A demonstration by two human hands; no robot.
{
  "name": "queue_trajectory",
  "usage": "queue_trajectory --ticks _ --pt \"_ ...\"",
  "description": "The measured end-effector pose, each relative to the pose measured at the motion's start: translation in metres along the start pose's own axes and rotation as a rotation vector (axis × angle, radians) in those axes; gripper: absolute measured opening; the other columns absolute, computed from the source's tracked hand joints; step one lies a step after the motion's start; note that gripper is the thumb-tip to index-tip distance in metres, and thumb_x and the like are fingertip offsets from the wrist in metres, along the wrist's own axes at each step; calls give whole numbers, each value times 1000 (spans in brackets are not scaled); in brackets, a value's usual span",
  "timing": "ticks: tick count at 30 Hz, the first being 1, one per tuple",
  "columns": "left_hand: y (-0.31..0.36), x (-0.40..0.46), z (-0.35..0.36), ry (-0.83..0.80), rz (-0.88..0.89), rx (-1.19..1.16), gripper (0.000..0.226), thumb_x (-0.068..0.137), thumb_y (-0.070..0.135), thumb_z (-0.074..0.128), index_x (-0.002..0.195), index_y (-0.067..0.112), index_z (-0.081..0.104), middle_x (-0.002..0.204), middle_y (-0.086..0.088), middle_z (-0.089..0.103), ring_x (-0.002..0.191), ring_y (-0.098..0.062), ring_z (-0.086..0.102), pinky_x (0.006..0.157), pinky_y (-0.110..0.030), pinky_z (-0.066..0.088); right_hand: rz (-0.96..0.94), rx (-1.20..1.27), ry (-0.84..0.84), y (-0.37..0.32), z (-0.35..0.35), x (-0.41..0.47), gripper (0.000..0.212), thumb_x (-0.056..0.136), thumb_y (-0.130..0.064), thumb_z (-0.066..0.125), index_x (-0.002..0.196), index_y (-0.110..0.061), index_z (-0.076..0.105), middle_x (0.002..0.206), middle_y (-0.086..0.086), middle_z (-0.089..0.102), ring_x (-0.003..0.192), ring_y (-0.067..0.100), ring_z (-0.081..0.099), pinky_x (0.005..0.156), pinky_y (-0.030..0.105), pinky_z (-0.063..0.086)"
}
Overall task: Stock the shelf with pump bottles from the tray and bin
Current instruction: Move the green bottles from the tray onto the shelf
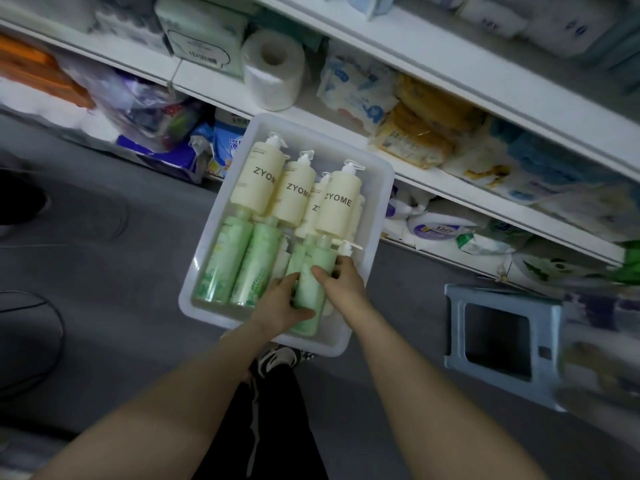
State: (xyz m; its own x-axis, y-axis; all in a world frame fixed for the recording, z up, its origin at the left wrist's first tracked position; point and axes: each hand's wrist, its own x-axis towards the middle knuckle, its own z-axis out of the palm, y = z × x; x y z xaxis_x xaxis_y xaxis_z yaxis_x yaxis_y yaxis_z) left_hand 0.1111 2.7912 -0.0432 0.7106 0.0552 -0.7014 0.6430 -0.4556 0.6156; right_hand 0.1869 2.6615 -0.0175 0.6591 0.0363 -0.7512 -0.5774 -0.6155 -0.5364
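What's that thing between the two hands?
In the head view, a pale green plastic bottle lies between the left hand and right hand, inside the white plastic tray.

We've got cream bottles (264,178) with dark ZYOME lettering, pale green bottles (227,259) with leafy prints, a white tray (207,296), grey floor (114,258), blue-grey stool (502,344).

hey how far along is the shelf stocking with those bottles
Early. No pump bottles show on the shelf yet. Both the left hand and right hand grip one green bottle in the white tray; the cream ZYOME bottles and other green ones remain.
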Motion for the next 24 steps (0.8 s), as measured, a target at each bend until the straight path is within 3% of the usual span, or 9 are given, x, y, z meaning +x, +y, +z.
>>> queue_trajectory --ticks 3,5,7,9,13,16,18,24 --pt "17 -12 -19 -6 19 -138 70 77 37 78 137 22 44 115 -4 59 96 -19 61 80 -32 52 -18 117 -110 -15 -15 -10 48 88 -40 69 130 -23 50 121 -3 63 108 17 63 97 41 53" --pt "35 -23 -32 19 23 -283 59 80 33 76 129 19 45 115 -1 61 100 -18 62 84 -35 54 -28 185 -185 -31 -25 -21 44 91 -35 69 130 -21 52 121 -1 64 107 16 65 88 36 56" --pt "53 -34 -46 31 25 -358 58 81 28 77 126 16 42 116 0 60 104 -18 61 87 -33 52 -50 246 -234 -48 -35 -34 38 94 -31 65 130 -20 56 119 -1 67 105 16 66 76 27 55" --pt "70 -43 -59 49 45 -408 63 78 24 79 127 13 41 117 0 59 107 -18 59 90 -34 51 -83 280 -259 -65 -47 -48 34 96 -30 62 128 -20 60 120 0 69 108 18 67 73 26 54" --pt "97 -69 -86 87 132 -472 74 77 18 80 138 21 39 116 -3 62 106 -18 61 92 -40 53 -125 354 -310 -97 -65 -76 23 97 -22 59 118 -25 69 109 -2 74 101 16 67 82 31 53" --pt "116 -88 -105 147 183 -528 77 73 17 83 137 27 40 109 -4 62 102 -20 63 87 -38 56 -140 349 -343 -115 -74 -93 45 88 1 51 122 -25 64 113 5 73 112 26 65 101 45 48" --pt "128 -100 -119 184 195 -572 79 68 24 86 132 31 42 110 -8 61 101 -23 64 83 -42 57 -157 295 -378 -124 -79 -101 54 83 5 49 127 -23 60 119 8 71 121 28 61 107 52 45" --pt "167 -124 -165 340 255 -709 74 72 14 84 131 23 40 110 -5 61 94 -22 67 67 -36 58 -283 206 -508 -157 -88 -133 45 88 -7 70 126 -26 56 112 1 71 107 18 69 95 41 56"
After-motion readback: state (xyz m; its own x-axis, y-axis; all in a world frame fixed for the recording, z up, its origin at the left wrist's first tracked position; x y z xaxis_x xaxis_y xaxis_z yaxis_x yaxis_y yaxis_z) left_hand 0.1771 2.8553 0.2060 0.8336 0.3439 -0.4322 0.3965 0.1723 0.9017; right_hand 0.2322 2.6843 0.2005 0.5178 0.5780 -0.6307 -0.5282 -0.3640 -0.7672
